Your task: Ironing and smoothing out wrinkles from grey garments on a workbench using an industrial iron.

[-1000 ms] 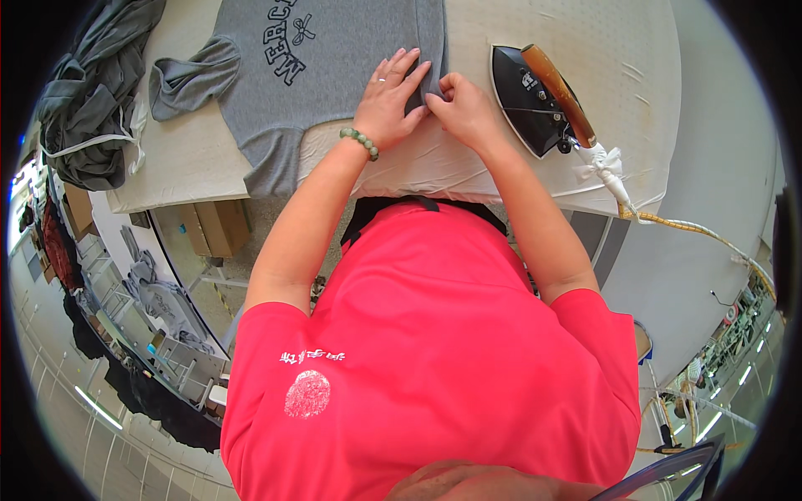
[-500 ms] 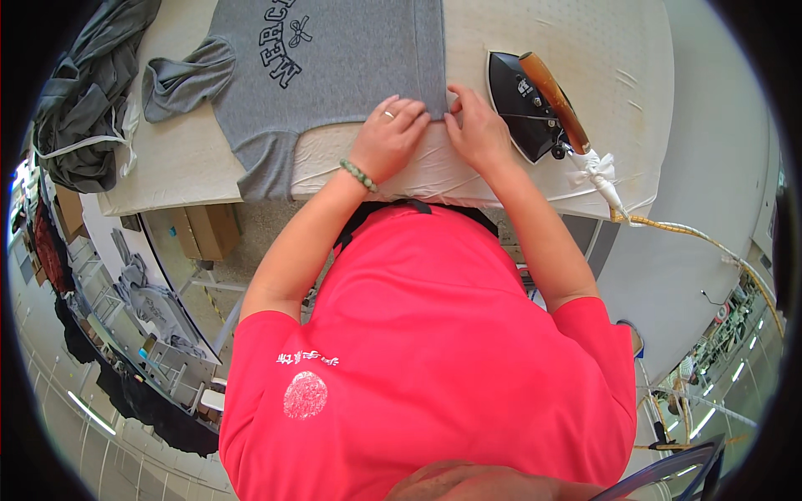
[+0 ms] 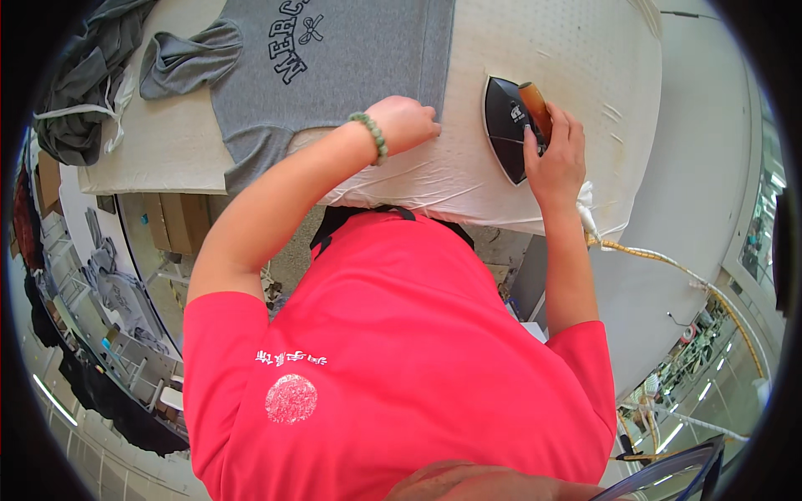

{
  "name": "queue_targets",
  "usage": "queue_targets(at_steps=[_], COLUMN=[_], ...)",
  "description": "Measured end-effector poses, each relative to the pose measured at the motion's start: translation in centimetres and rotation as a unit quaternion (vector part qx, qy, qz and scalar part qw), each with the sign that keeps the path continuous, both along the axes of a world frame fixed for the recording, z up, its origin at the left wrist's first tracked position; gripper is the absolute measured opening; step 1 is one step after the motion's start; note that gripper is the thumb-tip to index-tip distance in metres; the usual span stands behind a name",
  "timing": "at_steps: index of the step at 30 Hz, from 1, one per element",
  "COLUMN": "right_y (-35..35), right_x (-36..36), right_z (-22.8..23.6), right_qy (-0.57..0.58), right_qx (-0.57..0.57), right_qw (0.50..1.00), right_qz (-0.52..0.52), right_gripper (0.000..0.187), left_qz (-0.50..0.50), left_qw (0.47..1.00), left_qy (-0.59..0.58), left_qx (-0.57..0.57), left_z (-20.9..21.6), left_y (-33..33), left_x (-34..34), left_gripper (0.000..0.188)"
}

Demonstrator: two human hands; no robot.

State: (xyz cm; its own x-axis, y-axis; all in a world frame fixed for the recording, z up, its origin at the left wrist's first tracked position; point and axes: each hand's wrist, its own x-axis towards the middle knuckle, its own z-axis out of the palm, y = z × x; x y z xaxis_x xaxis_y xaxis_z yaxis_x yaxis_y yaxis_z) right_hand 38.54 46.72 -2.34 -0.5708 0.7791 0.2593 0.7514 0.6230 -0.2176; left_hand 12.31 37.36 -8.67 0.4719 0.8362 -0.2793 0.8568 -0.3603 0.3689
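A grey sweatshirt [image 3: 359,67] with dark lettering and a bow print lies flat on a cream-covered ironing table [image 3: 585,58]. My left hand [image 3: 404,125], a green bead bracelet at its wrist, is at the garment's near right corner. Its fingers are bent and closed at the hem, and the hand hides the corner itself. To the right rests a black iron [image 3: 504,134] with a brown wooden handle, its tip pointing away from me. My right hand [image 3: 558,154] is wrapped round the near part of that handle.
Dark grey clothing [image 3: 83,108] with a white strip is heaped at the table's far left. A cord [image 3: 668,255] runs from the iron over the table's right edge. Below the table on the left stands a cardboard box [image 3: 180,224].
My right hand has left the sweatshirt's corner and taken hold of the iron's handle. My left hand stays near the hem corner, its fingers more curled. The iron has turned slightly.
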Motion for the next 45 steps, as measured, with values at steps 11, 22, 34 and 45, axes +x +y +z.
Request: queue_targets(at_steps=[11,22,34,45], right_y=[0.9,-6.6,-3.9,-2.3], right_x=[-0.5,-6.8,-8.4,-8.5], right_z=[-1.5,-9.3,-8.5,-7.8], right_qy=[-0.067,0.151,0.145,0.132], right_qx=[0.009,-0.419,-0.672,-0.722], right_qw=[0.996,0.893,0.719,0.673], right_qz=[-0.054,-0.066,-0.108,-0.09], right_gripper=[0.041,0.031,0.035,0.022], left_qz=[-0.033,0.345,0.708,0.716], left_qw=[0.998,0.906,0.365,0.317], left_qy=[-0.037,-0.236,-0.566,-0.587], left_qx=[-0.032,0.064,-0.211,-0.205], left_z=[-0.9,-2.5,-1.2,-2.5], left_y=[1.6,-4.6,-8.3,-6.6], left_x=[-0.4,0.6,6.0,7.4], left_gripper=[0.013,0.013,0.028,0.018])
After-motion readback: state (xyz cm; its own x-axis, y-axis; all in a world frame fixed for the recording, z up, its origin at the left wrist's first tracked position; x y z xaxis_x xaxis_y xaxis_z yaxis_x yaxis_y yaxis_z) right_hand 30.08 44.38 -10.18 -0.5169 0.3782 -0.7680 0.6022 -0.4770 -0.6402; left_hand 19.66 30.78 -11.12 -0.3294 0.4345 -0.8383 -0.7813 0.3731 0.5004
